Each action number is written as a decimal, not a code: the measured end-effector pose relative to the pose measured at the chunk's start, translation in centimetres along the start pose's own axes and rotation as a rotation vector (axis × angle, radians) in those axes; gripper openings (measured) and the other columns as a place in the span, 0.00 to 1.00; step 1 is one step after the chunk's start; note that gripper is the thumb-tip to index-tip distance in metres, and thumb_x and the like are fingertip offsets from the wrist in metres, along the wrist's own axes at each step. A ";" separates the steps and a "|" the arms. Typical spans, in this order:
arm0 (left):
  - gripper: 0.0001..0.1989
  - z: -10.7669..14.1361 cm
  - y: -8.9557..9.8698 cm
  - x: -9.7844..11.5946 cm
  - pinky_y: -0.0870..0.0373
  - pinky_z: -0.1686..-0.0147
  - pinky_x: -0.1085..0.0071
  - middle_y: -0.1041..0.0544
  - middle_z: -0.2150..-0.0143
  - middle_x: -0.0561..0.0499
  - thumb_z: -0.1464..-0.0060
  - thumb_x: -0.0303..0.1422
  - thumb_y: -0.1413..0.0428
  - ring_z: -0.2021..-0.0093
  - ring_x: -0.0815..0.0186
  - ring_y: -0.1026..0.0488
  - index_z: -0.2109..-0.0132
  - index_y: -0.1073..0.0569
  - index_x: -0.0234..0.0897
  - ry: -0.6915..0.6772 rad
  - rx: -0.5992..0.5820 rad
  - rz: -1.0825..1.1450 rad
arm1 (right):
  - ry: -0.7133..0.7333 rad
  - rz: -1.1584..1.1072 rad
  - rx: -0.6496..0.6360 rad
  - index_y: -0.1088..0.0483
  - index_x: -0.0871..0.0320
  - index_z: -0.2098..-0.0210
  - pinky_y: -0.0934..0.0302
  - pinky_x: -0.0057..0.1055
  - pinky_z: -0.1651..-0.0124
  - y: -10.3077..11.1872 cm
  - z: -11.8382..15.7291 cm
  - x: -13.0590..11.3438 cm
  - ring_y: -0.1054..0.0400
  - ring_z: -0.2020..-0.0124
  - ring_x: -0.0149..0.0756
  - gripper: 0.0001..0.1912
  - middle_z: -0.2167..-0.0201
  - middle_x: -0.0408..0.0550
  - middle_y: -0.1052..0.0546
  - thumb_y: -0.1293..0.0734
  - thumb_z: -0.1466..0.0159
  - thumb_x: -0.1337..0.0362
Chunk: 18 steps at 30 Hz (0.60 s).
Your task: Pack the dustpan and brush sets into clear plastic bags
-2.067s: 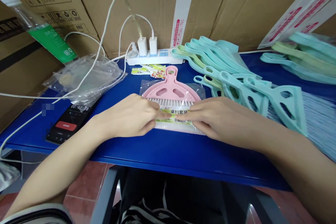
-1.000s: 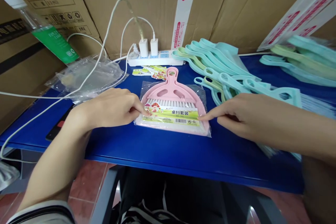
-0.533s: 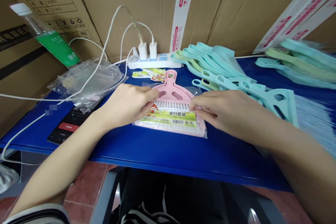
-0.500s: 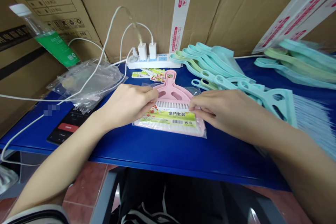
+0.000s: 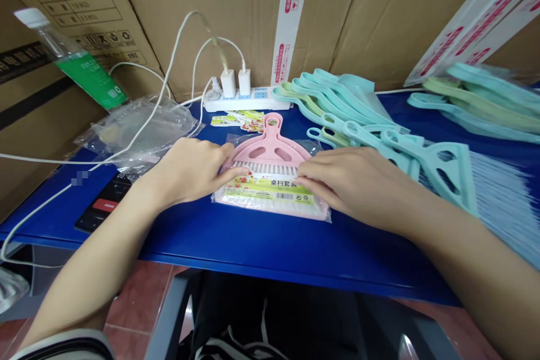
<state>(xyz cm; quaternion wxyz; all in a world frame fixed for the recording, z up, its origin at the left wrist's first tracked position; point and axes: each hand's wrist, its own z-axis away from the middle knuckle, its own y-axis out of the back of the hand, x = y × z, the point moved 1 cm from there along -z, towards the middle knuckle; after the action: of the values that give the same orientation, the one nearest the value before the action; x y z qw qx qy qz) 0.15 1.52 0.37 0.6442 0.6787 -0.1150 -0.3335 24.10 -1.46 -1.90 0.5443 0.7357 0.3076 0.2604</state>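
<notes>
Blue table beneath everything; pink dustpan in a clear bag at table centre; teal dustpans toward 2 o'clock. On the bag's 9 o'clock side, left hand, fingers narrow on the plastic; at 3 o'clock, right hand, fingers narrow too. Any actual grip impossible to tell.

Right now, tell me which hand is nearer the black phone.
Left hand: nearer, just to the right of the black phone. Right hand: much farther right, beyond the pink dustpan.
</notes>
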 end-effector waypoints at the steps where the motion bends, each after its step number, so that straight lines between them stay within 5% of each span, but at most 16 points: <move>1: 0.24 0.0 0.0 -0.1 0.49 0.79 0.68 0.25 0.77 0.50 0.35 0.52 0.54 0.78 0.61 0.29 0.64 0.27 0.37 0.013 -0.043 -0.002 | -0.007 0.006 -0.004 0.31 0.55 0.73 0.46 0.33 0.73 0.0 0.0 0.0 0.31 0.75 0.36 0.19 0.77 0.46 0.24 0.47 0.29 0.66; 7: 0.14 -0.1 -0.4 -0.5 0.49 0.79 0.72 0.29 0.80 0.57 0.41 0.43 0.44 0.79 0.68 0.33 0.69 0.32 0.40 -0.033 -0.071 0.151 | -0.032 0.057 -0.046 0.33 0.55 0.73 0.50 0.32 0.75 -0.3 0.0 0.0 0.34 0.78 0.35 0.17 0.81 0.45 0.28 0.47 0.30 0.65; 18: 0.21 -1.4 -1.6 -1.7 0.53 0.77 0.72 0.50 0.81 0.60 0.46 0.37 0.46 0.79 0.73 0.52 0.79 0.49 0.39 -0.096 -0.176 0.620 | -0.004 0.030 -0.036 0.32 0.56 0.71 0.44 0.33 0.72 -0.7 -0.1 -0.5 0.30 0.75 0.38 0.15 0.78 0.47 0.26 0.45 0.30 0.67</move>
<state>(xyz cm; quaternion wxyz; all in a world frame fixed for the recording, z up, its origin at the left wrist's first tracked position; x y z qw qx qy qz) -0.68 3.86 -0.67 0.7651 0.5366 -0.3171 -0.1619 23.56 -1.62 -2.56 0.5541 0.7310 0.2905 0.2726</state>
